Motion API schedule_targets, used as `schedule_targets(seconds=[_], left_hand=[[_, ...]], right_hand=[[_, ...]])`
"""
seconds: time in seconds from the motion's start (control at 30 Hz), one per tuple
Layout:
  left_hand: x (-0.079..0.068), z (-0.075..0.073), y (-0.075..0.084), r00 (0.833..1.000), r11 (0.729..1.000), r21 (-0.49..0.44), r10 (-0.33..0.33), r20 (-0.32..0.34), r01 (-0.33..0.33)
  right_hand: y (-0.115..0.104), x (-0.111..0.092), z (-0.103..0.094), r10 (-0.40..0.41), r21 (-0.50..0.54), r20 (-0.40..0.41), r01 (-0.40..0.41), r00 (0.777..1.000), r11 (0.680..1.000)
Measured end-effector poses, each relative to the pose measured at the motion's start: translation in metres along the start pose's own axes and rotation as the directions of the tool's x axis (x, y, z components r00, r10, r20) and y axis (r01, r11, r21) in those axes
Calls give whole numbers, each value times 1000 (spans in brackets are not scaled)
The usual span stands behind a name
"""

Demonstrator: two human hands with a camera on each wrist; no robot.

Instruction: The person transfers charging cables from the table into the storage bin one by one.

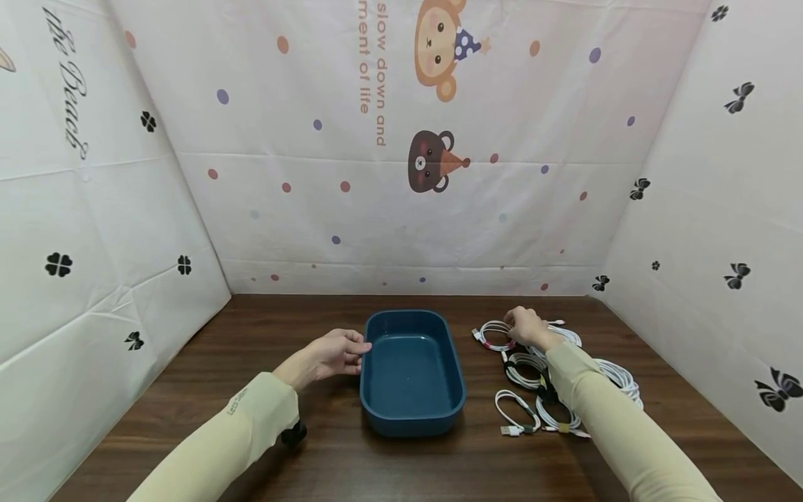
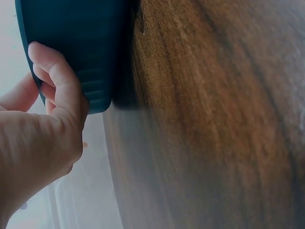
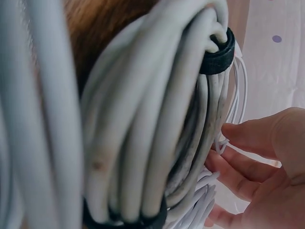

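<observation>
A dark blue plastic bin (image 1: 412, 427) stands on the wooden table. My left hand (image 1: 339, 354) grips its left rim, the thumb over the edge and the fingers against the outer wall, as the left wrist view shows. My right hand (image 1: 530, 328) is at a coiled white cable (image 1: 492, 336) with a red tie, at the far left of the cable group. In the right wrist view, thumb and forefinger pinch the edge of this thin coil (image 3: 242, 88). A thicker white coil with a black strap (image 3: 218, 59) fills the foreground there.
More tied white cables lie right of the bin: a black-strapped coil (image 1: 522, 373), a small USB cable (image 1: 519, 411), a yellow-tied coil (image 1: 558, 424) and a larger coil (image 1: 621, 380) beyond the right sleeve. Printed white sheets (image 1: 401, 230) wall the table's back and sides.
</observation>
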State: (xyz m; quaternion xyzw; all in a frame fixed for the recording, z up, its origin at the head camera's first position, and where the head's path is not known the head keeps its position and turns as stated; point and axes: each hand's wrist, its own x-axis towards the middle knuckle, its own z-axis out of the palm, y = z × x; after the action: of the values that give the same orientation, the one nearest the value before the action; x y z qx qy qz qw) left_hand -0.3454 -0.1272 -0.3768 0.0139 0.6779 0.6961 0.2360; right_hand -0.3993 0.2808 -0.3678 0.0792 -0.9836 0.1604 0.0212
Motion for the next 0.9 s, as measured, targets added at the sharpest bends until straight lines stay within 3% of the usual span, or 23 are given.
schedule_targets(seconds=[0.43, 0.67, 0.9], left_hand=[[2, 2, 5, 1000, 1000, 20, 3, 5, -3], [2, 2, 6, 1000, 1000, 28, 5, 6, -6], [0, 1, 0, 1000, 999, 34, 3, -5, -3]], right_hand=[[3, 0, -6, -4, 32, -79, 7, 997, 999], [5, 0, -10, -64, 48, -139, 71, 988, 996], [2, -6, -11, -59, 111, -135, 74, 989, 991]])
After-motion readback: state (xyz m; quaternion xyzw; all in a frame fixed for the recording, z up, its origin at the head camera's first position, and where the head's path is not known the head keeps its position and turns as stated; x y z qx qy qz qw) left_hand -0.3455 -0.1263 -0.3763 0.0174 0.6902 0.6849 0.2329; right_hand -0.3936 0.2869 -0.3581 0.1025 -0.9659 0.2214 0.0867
